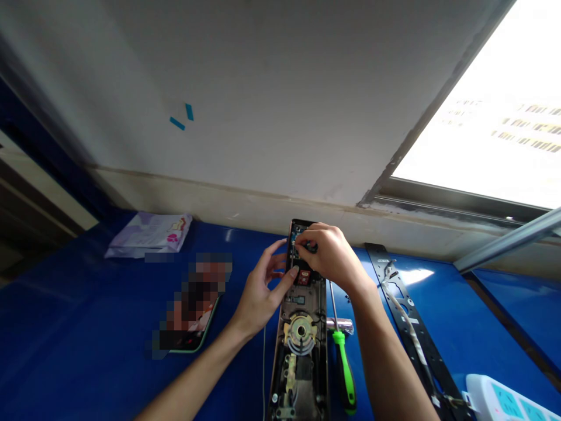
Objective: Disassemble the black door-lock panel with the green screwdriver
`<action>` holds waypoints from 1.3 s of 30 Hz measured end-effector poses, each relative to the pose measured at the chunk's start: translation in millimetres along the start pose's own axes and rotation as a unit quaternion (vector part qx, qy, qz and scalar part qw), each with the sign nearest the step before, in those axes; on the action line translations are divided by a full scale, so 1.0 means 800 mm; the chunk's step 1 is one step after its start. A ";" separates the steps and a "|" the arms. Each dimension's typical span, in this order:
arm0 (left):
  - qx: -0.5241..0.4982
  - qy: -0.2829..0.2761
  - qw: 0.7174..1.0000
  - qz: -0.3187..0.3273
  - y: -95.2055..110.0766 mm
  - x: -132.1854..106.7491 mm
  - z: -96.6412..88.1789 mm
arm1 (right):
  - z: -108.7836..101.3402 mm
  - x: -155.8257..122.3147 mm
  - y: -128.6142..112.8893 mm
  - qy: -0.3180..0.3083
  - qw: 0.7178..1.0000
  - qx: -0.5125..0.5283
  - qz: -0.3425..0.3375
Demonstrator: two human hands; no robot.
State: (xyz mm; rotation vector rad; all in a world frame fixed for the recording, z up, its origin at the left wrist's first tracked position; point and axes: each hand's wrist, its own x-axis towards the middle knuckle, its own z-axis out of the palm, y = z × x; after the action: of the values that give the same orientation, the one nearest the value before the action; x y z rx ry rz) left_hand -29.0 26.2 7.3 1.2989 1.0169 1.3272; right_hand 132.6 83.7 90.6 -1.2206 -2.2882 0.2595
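Note:
A long dark smart-lock housing lies with its inner side up, showing a round metal spindle plate, a small red part and a circuit board near the far end. My left hand grips its left edge, thumb on the inside and fingers along the outer side. Over the far end, my right hand has thumb and forefinger pinched together by the board; whatever is between them is too small to make out. A green-handled screwdriver rests just right of the housing.
Right of my right arm lies a long black metal plate with a taped cable. A silvery cylinder sits by the screwdriver. A white power strip occupies the right corner. Left are a phone and a tissue pack. A wall stands behind.

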 end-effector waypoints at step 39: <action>-0.011 -0.002 1.000 -0.008 -0.002 0.001 -0.002 | -0.002 -0.002 0.007 -0.006 1.000 -0.016 -0.021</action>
State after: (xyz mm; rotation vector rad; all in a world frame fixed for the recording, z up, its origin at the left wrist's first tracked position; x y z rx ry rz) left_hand -30.3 27.7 5.5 1.2739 1.0064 1.3200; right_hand 138.4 85.6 88.8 -1.1873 -2.3338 0.2169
